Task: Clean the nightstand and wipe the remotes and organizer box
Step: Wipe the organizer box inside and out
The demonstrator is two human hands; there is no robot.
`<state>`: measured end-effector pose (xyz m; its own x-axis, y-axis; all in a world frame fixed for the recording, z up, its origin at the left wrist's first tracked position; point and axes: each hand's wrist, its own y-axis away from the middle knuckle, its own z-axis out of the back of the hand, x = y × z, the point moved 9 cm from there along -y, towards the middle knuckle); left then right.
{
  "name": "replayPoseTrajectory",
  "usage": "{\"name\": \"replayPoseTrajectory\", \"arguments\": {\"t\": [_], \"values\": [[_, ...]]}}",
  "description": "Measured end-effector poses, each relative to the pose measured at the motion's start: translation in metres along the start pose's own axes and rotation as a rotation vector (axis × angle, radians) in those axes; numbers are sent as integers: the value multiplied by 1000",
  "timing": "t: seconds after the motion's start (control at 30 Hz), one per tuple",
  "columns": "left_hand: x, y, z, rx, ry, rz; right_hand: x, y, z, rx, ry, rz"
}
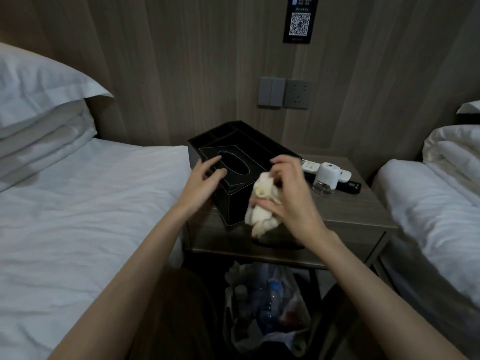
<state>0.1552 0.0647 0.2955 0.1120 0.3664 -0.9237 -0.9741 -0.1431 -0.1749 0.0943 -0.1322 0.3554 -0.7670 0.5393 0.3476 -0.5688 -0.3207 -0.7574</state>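
At six o'clock, under the table (350,211), a waste bin (267,307) holds plastic bottles. Above it, the right hand (288,196) is clamped round a bunched cream cloth (262,206), held against the near right side of the black organizer box (241,149). The left hand (205,178) lies on the box's lid at nine o'clock from the cloth, fingers apart and fairly straight, gripping nothing.

The step in hand looks like wiping the box. To do it well, the left hand should press down so the box cannot slide, while the cloth sweeps the lid and sides in overlapping strokes and works into the stitched edges and the slot rim.

The box sits on the table's left part, against the bed. Its oval slot runs from about ten o'clock to four o'clock, and its open compartments face twelve o'clock. The remotes (311,167) lie beyond at two o'clock, partly behind a small white-capped bottle (326,178), pointing roughly ten to four.
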Motion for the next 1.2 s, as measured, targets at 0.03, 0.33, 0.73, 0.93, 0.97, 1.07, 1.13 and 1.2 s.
{"name": "replayPoseTrajectory", "arguments": {"t": [0.03, 0.33, 0.73, 0.93, 0.97, 1.07, 1.13, 1.2], "values": [[-1, 6, -4, 7, -26, -26, 1, -1, 9, -91, 53, 12], [7, 7, -3, -25, 78, -44, 22, 18, -36, -142, 129, 314], [9, 8, -6, -42, 88, -58, -1, 54, -65, -58, 128, 419], [9, 9, -6, -47, 108, -79, -24, 86, -94, 298, 171, 482], [9, 9, -5, -50, 111, -78, -26, 90, -100, 377, 198, 490], [12, 8, -6, -42, 112, -71, -20, 93, -92, 408, 211, 465], [16, 6, -5, -44, 107, -57, -7, 81, -70, 305, 199, 455], [17, 6, -6, -53, 108, -50, 8, 59, -45, 195, 184, 439]]}}
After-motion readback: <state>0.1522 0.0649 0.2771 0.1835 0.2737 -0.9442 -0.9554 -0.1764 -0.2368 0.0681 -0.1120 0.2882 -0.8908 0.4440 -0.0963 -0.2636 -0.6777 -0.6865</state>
